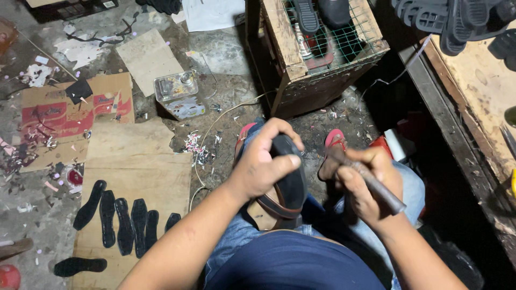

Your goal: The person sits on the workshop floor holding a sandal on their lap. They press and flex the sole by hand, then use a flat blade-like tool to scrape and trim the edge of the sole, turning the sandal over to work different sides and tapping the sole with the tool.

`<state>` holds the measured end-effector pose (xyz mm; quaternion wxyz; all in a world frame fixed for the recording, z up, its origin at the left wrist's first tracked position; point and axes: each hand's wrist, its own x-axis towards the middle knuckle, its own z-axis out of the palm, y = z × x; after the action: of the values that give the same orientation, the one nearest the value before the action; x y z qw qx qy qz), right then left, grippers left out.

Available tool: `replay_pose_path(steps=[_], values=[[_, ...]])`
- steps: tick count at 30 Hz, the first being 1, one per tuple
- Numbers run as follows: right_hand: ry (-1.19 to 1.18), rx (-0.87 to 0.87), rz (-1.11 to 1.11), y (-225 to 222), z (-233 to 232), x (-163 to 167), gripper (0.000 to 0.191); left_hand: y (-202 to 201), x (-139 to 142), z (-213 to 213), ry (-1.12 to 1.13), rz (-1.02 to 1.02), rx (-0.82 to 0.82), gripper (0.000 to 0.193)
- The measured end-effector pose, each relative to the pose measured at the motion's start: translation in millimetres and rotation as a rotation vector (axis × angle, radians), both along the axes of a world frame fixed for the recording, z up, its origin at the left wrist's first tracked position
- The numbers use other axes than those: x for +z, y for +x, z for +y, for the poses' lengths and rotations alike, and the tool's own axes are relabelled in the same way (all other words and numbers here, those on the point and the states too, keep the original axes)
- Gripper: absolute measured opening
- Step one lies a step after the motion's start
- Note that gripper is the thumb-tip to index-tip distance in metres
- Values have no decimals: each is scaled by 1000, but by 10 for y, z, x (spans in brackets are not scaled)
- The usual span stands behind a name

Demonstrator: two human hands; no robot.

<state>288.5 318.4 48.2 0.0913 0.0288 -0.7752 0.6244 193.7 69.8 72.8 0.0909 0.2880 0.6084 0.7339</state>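
My left hand (263,164) grips a black shoe (290,182) with a brown rim, held upside down over my lap so its sole faces up. My right hand (363,180) is closed around the worn round handle of a hand tool (379,188); the tool's working end points toward the shoe's edge and is hidden behind my fingers. Both hands sit close together above my knees, which are in blue jeans. My feet in red sandals (334,138) rest on the floor beyond.
Several black cut soles (124,223) lie on a cardboard sheet (140,166) at the left. A clear plastic container (179,94) stands on the littered floor. A wooden crate with wire mesh (322,48) holds shoes ahead. A wooden workbench (478,91) runs along the right.
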Motion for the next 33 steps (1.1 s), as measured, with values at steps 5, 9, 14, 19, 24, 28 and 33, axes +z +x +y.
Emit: replay_pose_path(steps=[5,9,14,19,24,28,33], values=[[-122,-124,-448,426,7,-517,31,-326,58,28,-96,-149,68,27],[132,-170,-306,497,-74,-412,36,-535,30,53,-102,-332,-147,29],[635,-89,-121,378,-41,205,29,-518,-85,173,-17,-262,-182,33],[243,-24,-262,278,-179,329,29,-522,-225,282,-66,-380,-139,59],[-109,-41,-351,29,-213,71,15,-706,-431,374,-69,-591,-159,57],[-195,-181,-393,-137,-296,-152,19,-762,-656,452,-26,-685,-152,56],[-250,-216,-353,-247,-434,-291,23,-724,-905,496,-54,-682,-121,51]])
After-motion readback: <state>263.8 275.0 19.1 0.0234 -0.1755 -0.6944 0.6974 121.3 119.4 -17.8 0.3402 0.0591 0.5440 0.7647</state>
